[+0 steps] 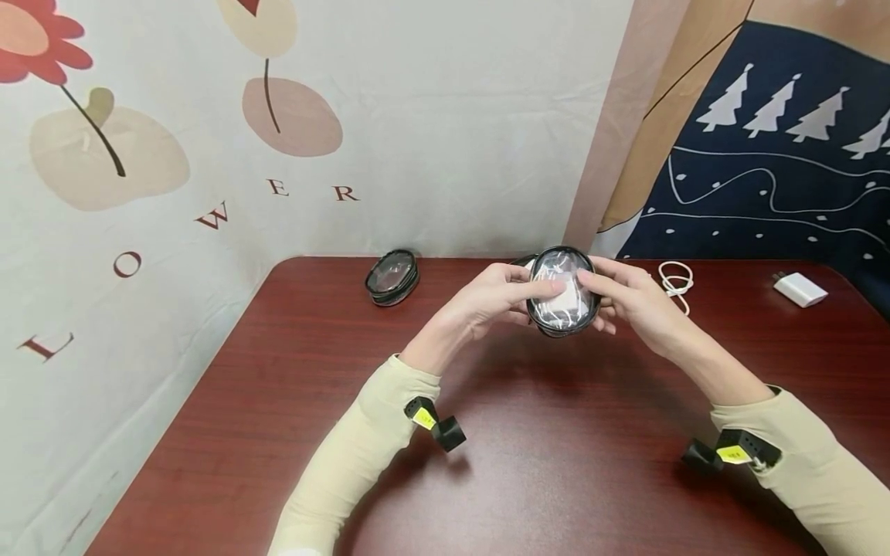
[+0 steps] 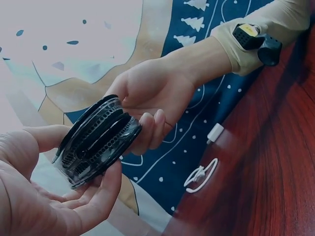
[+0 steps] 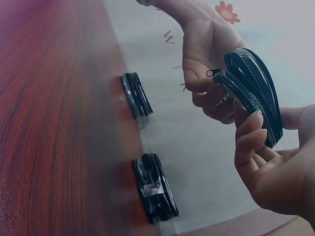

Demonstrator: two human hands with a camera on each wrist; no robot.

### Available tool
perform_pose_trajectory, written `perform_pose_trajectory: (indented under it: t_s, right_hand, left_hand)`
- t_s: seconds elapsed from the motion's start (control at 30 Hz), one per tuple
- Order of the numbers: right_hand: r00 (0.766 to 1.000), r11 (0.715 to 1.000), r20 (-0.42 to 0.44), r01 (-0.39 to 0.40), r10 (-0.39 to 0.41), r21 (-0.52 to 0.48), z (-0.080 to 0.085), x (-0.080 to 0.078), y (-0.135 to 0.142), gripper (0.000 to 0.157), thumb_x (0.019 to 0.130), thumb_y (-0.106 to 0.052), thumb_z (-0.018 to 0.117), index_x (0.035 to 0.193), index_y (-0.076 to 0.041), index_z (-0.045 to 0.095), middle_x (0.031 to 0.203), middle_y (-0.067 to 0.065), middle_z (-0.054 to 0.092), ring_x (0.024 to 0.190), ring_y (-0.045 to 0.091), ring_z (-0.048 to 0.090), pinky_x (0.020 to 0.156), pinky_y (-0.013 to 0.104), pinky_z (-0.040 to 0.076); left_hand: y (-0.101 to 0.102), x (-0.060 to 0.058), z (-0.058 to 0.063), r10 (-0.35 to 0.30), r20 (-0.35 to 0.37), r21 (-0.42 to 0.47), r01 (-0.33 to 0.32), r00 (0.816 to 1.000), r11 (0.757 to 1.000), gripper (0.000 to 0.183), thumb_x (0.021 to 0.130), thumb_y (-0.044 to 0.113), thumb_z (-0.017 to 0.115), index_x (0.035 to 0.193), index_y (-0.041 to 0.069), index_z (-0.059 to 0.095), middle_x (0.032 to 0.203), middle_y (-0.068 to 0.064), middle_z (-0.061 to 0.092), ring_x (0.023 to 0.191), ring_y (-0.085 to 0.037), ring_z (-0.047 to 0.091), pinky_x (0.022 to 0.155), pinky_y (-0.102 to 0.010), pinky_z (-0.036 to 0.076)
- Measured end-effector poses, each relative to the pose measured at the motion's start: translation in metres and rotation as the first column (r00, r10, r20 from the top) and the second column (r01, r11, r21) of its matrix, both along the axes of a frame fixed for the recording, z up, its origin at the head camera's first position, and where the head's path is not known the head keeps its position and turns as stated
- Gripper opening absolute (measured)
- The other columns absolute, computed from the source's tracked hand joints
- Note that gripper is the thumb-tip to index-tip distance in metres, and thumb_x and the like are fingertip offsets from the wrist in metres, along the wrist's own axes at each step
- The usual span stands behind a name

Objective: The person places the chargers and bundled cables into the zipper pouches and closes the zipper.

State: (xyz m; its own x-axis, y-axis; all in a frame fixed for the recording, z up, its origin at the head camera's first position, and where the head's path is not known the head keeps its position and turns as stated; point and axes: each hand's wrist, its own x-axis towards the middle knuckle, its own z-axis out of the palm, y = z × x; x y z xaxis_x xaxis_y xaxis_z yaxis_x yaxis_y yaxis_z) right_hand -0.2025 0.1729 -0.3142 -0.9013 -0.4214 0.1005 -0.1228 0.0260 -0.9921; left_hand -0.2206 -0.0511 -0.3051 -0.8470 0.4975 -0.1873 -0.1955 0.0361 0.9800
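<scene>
Both hands hold a small round pouch point(image 1: 562, 297) with clear faces, black trim and a zipper round its side, raised over the far part of the table. My left hand point(image 1: 497, 297) grips its left edge, thumb on the clear face and fingers behind. My right hand point(image 1: 636, 297) grips the opposite edge the same way. In the left wrist view the zippered side of the pouch point(image 2: 98, 137) faces the camera. The right wrist view shows a zipper pull point(image 3: 210, 73) close to the left hand's fingers point(image 3: 209, 91).
A similar round pouch point(image 1: 392, 278) lies at the table's far left edge. Another pouch point(image 3: 155, 189) lies along that edge, mostly hidden behind the hands in the head view. To the right are a coiled white cable point(image 1: 676, 282) and a white charger plug point(image 1: 801, 289). Printed cloth hangs behind.
</scene>
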Motion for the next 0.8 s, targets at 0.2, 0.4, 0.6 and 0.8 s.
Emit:
perform_pose_trajectory:
  t_s: [0.2,0.4,0.6,0.8]
  right_hand:
    - [0.999,1.000,-0.046,0.014,-0.013,0.018,-0.001,0.000,-0.001,0.035,0.107,-0.019,0.051,0.135,0.003,0.050,0.075,0.005,0.061,0.054,0.015,0.054,0.044,0.026,0.042]
    - [0.996,0.990,-0.088,-0.008,-0.004,-0.139,-0.002,0.000,-0.001,0.022,0.109,-0.018,0.046,0.124,-0.010,0.059,0.079,0.005,0.061,0.054,0.016,0.055,0.045,0.024,0.042]
    - [0.990,0.985,-0.131,0.024,-0.047,-0.172,0.003,0.002,0.003,0.025,0.108,-0.016,0.047,0.130,-0.005,0.054,0.090,0.009,0.068,0.056,0.017,0.055,0.047,0.024,0.044]
    - [0.977,0.992,-0.200,0.053,-0.076,-0.117,0.000,0.005,-0.003,0.023,0.105,-0.004,0.051,0.128,-0.001,0.049,0.090,0.008,0.071,0.055,0.018,0.053,0.045,0.024,0.043]
  left_hand:
    - [-0.001,-0.001,0.000,-0.025,0.039,0.039,0.024,0.999,0.999,0.027,0.093,0.012,0.070,0.113,-0.005,0.062,0.086,-0.007,0.069,0.072,-0.018,0.069,0.075,-0.034,0.059]
    - [0.000,0.000,0.003,0.078,0.066,0.113,-0.085,0.995,0.990,0.031,0.092,0.009,0.071,0.118,-0.005,0.064,0.087,-0.007,0.069,0.073,-0.018,0.068,0.075,-0.034,0.059]
    - [0.002,-0.002,0.007,0.226,0.135,0.263,-0.254,0.965,0.931,0.031,0.094,0.007,0.070,0.120,-0.007,0.062,0.092,-0.009,0.069,0.078,-0.019,0.069,0.081,-0.037,0.059]
    - [0.004,-0.001,0.011,0.331,0.184,0.369,-0.377,0.925,0.849,0.025,0.094,0.008,0.070,0.116,-0.003,0.063,0.094,-0.010,0.070,0.082,-0.018,0.069,0.086,-0.036,0.057]
